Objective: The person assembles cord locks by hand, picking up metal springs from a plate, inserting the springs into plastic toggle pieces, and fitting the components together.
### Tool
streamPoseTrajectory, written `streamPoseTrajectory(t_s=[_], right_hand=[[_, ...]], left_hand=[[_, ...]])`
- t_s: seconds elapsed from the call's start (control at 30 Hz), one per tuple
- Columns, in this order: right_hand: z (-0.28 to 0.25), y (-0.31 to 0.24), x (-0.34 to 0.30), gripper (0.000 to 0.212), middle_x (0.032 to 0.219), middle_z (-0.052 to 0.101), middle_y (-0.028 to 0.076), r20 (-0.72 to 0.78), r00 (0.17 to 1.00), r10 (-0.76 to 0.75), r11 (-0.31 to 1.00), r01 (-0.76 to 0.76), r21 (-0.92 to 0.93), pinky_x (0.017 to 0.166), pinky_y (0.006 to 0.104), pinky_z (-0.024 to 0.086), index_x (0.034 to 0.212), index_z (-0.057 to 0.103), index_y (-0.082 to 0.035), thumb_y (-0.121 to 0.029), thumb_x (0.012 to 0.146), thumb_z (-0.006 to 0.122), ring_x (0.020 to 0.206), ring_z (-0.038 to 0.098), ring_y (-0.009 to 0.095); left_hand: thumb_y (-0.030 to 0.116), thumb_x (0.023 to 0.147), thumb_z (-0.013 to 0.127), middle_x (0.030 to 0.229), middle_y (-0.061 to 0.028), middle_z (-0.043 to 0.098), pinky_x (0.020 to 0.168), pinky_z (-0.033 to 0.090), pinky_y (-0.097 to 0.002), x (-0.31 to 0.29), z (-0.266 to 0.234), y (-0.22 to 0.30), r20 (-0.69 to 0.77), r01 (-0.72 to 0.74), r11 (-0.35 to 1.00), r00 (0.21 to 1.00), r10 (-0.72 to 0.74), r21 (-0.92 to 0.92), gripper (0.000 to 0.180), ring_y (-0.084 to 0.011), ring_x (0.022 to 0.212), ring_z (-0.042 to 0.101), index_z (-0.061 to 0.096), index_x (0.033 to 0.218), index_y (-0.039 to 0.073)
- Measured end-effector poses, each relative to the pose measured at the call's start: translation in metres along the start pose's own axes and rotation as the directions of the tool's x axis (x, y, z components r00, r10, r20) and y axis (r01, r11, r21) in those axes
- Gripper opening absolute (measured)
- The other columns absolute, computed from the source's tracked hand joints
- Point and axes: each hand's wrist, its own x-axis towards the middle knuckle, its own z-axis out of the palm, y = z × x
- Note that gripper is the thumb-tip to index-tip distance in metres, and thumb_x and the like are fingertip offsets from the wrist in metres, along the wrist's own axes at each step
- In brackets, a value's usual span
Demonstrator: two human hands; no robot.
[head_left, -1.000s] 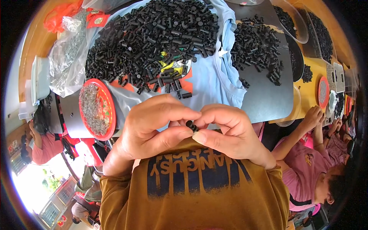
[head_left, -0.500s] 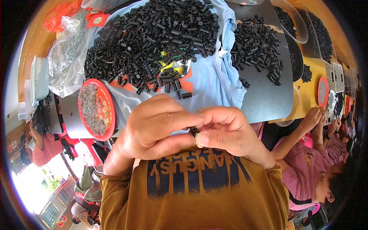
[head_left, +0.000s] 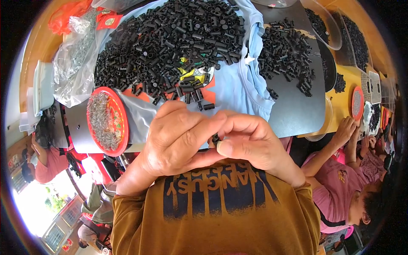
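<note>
One small black part (head_left: 215,138) to keep steady by the near edge of the tabletop (head_left: 293,114): gripped between thumb and finger of the right hand (head_left: 250,142), partly covered by the curled left hand (head_left: 178,142), exact hold unclear. Squeeze lightly, squarely.

head-worn fisheye view, from above, looking down, close over the hands (head_left: 174,138)

We wear a mustard-brown shirt (head_left: 216,233) with a large dark-blue print (head_left: 239,197), speckled along one edge. Our sleeves (head_left: 128,210) match its brown.
</note>
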Motion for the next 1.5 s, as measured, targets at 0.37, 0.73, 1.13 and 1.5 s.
streamPoseTrajectory(t_s=[0.37, 0.73, 1.13, 1.5], right_hand=[[-0.002, 0.004, 0.004, 0.014, 0.094, 0.054, 0.003, -0.043, 0.996, -0.084, 0.992, 0.079, -0.100, 0.078, 0.0225, 0.041, 0.091, 0.061, 0.003, -0.009, 0.093, 0.053, 0.088, 0.052, 0.009], [-0.001, 0.001, 0.004, 0.018, 0.095, 0.055, 0.003, -0.064, 0.997, -0.045, 0.997, 0.041, -0.066, 0.076, 0.0227, 0.041, 0.090, 0.062, 0.004, -0.012, 0.094, 0.053, 0.086, 0.051, 0.009], [-0.001, -0.007, -0.011, 0.012, 0.085, 0.059, 0.010, -0.083, 0.886, -0.457, 0.625, 0.253, -0.738, 0.072, 0.0298, 0.044, 0.093, 0.064, 0.001, -0.005, 0.084, 0.060, 0.080, 0.058, 0.021], [-0.032, -0.004, -0.030, 0.037, 0.108, 0.056, 0.015, 0.075, 0.629, -0.774, -0.212, -0.147, -0.966, 0.083, 0.0421, 0.041, 0.104, 0.059, -0.001, -0.010, 0.070, 0.070, 0.097, 0.053, 0.033]], left_hand=[[0.019, 0.062, 0.079, 0.078, -0.0044, 0.056, 0.056, 0.042, -0.0316, -0.003, -0.006, -0.001, 0.122, -0.014, 0.993, 0.993, -0.001, 0.118, 0.053, -0.0179, 0.060, 0.053, 0.060, 0.106, -0.005], [0.021, 0.064, 0.081, 0.070, -0.0030, 0.049, 0.046, 0.038, -0.0306, -0.003, -0.006, 0.002, 0.128, -0.024, 0.989, 0.992, 0.005, 0.143, 0.047, -0.0180, 0.052, 0.046, 0.062, 0.100, -0.003], [0.016, 0.064, 0.080, 0.067, -0.0034, 0.054, 0.051, 0.039, -0.0310, 0.021, -0.032, -0.009, 0.159, 0.055, 0.997, 0.985, -0.063, 0.051, 0.053, -0.0185, 0.053, 0.050, 0.060, 0.109, -0.003], [0.037, 0.085, 0.063, 0.078, 0.0012, 0.054, 0.067, 0.041, -0.0204, 0.153, -0.107, -0.157, -0.231, 0.554, 0.737, 0.832, -0.504, 0.387, 0.061, -0.0051, 0.075, 0.050, 0.047, 0.131, 0.000]])
